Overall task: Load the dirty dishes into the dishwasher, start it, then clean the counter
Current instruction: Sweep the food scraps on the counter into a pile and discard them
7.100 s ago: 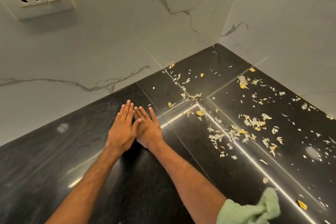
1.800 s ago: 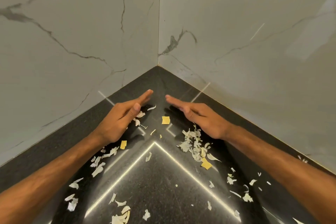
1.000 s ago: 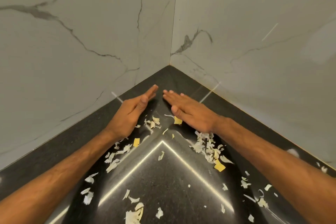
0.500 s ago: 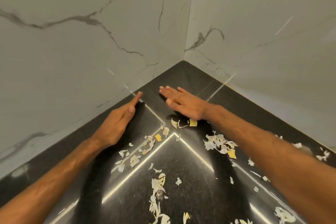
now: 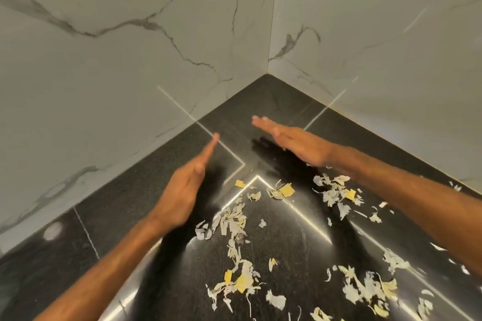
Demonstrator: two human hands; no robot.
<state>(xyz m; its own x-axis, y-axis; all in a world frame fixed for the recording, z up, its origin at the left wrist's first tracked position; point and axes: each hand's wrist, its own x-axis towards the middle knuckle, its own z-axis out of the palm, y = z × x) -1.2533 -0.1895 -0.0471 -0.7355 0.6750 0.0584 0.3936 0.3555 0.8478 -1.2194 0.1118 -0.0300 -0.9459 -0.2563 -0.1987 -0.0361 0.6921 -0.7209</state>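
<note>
The left hand (image 5: 182, 190), motion-blurred, stands on its little-finger edge on the glossy black speckled stone bench (image 5: 125, 198), its fingers (image 5: 208, 148) straight and pressed together, aimed at 1 o'clock toward the corner of the white grey-veined marble walls (image 5: 130, 60). The right hand (image 5: 294, 141) lies palm down and tilted, fingers (image 5: 263, 124) straight and close together, aimed at 10 o'clock; whether it touches the bench cannot be told. Pale and yellow peel scraps (image 5: 234, 219) lie scattered on the bench at 6 o'clock of both hands, between the forearms, thickest toward 5 o'clock.

counter (image 5: 135, 198): black speckled | walls (image 5: 117, 60): white, grey-veined | scraps (image 5: 234, 219): pale, yellow
</note>
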